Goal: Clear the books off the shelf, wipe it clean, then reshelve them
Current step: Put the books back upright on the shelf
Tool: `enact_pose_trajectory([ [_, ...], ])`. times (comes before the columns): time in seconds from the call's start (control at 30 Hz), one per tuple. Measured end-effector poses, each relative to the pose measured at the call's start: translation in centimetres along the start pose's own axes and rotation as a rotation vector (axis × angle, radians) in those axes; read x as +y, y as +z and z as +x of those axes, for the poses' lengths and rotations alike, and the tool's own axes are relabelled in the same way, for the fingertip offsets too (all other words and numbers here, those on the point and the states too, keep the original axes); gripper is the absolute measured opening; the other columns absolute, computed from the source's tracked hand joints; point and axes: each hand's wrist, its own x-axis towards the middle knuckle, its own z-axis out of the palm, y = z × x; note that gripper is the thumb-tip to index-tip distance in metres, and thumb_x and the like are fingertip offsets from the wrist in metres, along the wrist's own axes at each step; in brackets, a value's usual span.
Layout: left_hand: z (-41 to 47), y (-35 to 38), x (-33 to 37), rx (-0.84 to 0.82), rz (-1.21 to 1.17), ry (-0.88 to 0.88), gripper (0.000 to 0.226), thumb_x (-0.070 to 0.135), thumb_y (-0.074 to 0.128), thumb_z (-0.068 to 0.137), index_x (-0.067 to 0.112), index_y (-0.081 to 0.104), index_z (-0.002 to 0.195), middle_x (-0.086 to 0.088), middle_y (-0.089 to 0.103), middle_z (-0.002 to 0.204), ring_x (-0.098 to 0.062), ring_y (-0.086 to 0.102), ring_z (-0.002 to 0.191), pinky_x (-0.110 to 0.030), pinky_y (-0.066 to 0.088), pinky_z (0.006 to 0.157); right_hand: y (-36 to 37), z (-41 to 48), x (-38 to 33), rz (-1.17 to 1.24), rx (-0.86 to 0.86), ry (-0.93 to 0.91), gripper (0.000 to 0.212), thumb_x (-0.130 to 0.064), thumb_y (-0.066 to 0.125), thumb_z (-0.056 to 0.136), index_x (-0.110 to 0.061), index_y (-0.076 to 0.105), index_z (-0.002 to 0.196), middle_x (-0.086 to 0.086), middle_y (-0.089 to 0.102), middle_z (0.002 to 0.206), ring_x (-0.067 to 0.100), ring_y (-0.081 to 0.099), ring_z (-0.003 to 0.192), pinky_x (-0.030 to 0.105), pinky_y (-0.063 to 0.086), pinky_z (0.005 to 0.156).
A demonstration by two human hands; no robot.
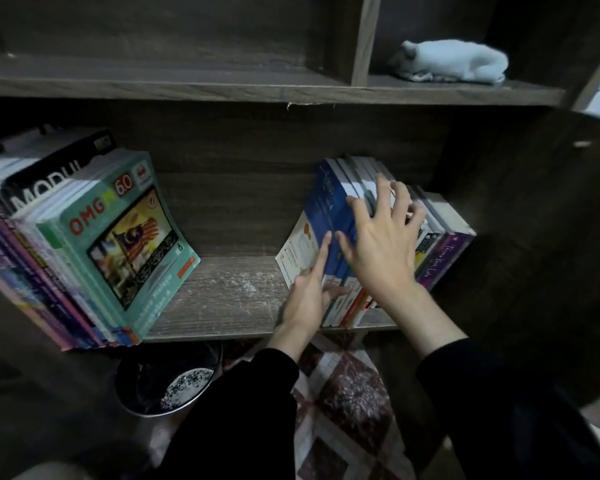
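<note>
Both hands are laid open on the right books [440,223], left hand [307,292] at the side, right hand [383,244] over the tops; a firm, even squeeze is needed.

Dim, soft, wide-angle bowing at edges

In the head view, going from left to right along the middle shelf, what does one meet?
First the leaning books with a teal front cover → bare shelf board → left hand → right hand → purple book.
</note>
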Motion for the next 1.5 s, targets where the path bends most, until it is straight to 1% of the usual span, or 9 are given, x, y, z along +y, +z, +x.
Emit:
enact_pose_trajectory([
  [0.17,0.1,-0.2,-0.9,-0.027,0.020,0.031,0.099,0.032,0.067,0.085,0.044,-0.011,0.145,-0.019,0.056,0.074,-0.029,0.061,0.065,-0.045,0.054,0.068,0.7,-0.4,-0.4,0.070,0.030,0.044,0.056,-0.031,0.074,0.077,-0.010,0.055,0.125,0.025,0.042,0.141,0.043,0.029,0.136,0.056,0.023,0.101],
  [0.4,-0.5,-2.1,-1.8,-0.088,-0.026,0.063,0.089,0.018,0.067,0.087,0.040,0.008,0.150,-0.009,0.051,0.133,-0.024,0.054,0.116,-0.032,0.044,0.096,1.6,-1.4,-1.7,0.140,0.059,0.100,0.086,-0.030,0.072,0.077,-0.016,0.027,0.148,0.026,0.023,0.152,0.042,0.011,0.143,0.058,0.006,0.113],
  [0.53,-1.3,-5.5,-2.5,0.115,0.024,0.007,0.073,0.021,0.065,0.089,0.025,0.026,0.150,-0.007,0.043,0.143,-0.023,0.037,0.132,-0.031,0.032,0.106,2.3,-1.9,-2.6,0.172,0.069,0.185,0.091,-0.026,0.071,0.077,-0.010,0.020,0.150,0.024,0.022,0.154,0.042,0.012,0.144,0.061,0.006,0.115],
  [0.73,-4.2,-14.0,-3.6,0.619,0.341,-0.025,0.054,0.006,0.063,0.086,0.014,0.049,0.138,-0.017,0.051,0.125,-0.033,0.041,0.118,-0.031,0.029,0.098,2.6,-2.0,-2.6,0.218,0.109,0.238,0.074,-0.020,0.069,0.075,-0.003,0.038,0.140,0.018,0.027,0.153,0.037,0.012,0.145,0.059,0.000,0.115],
  [0.87,-5.8,-19.9,-5.5,0.834,0.570,-0.260,0.070,0.012,0.064,0.084,0.013,0.032,0.146,-0.025,0.035,0.137,-0.040,0.031,0.124,-0.047,0.033,0.100,2.4,-2.0,-2.8,0.247,0.093,0.247,0.072,-0.019,0.068,0.076,-0.003,0.037,0.139,0.020,0.027,0.152,0.037,0.011,0.145,0.059,-0.001,0.115],
  [1.03,-6.9,-23.6,-7.6,0.814,0.654,-0.406,0.081,0.021,0.071,0.080,0.007,0.026,0.146,-0.026,0.030,0.137,-0.042,0.028,0.124,-0.049,0.023,0.104,2.3,-2.0,-2.7,0.257,0.097,0.240,0.071,-0.019,0.068,0.075,-0.003,0.037,0.137,0.020,0.030,0.150,0.038,0.013,0.144,0.059,-0.002,0.115],
  [1.37,-6.7,-24.3,-7.6,0.772,0.713,-0.292,0.062,0.031,0.072,0.081,0.005,0.044,0.130,-0.024,0.042,0.130,-0.039,0.036,0.120,-0.046,0.030,0.100,2.5,-1.8,-2.9,0.239,0.095,0.244,0.071,-0.020,0.067,0.075,-0.004,0.036,0.137,0.020,0.030,0.149,0.038,0.014,0.143,0.059,0.000,0.115],
  [1.43,-6.1,-24.1,-7.7,0.669,0.563,-0.255,0.065,0.030,0.071,0.083,0.010,0.036,0.134,-0.021,0.054,0.117,-0.035,0.053,0.104,-0.048,0.046,0.090,2.5,-1.8,-2.8,0.235,0.094,0.244,0.071,-0.020,0.067,0.075,-0.004,0.036,0.137,0.020,0.030,0.149,0.038,0.014,0.143,0.059,0.000,0.115],
  [1.5,-5.6,-24.0,-7.8,0.567,0.390,-0.241,0.071,0.022,0.069,0.086,0.022,0.026,0.141,-0.013,0.062,0.088,-0.029,0.061,0.066,-0.047,0.058,0.063,2.5,-1.9,-2.8,0.232,0.096,0.244,0.070,-0.020,0.067,0.076,-0.004,0.036,0.137,0.020,0.030,0.148,0.038,0.014,0.143,0.059,0.000,0.115],
])
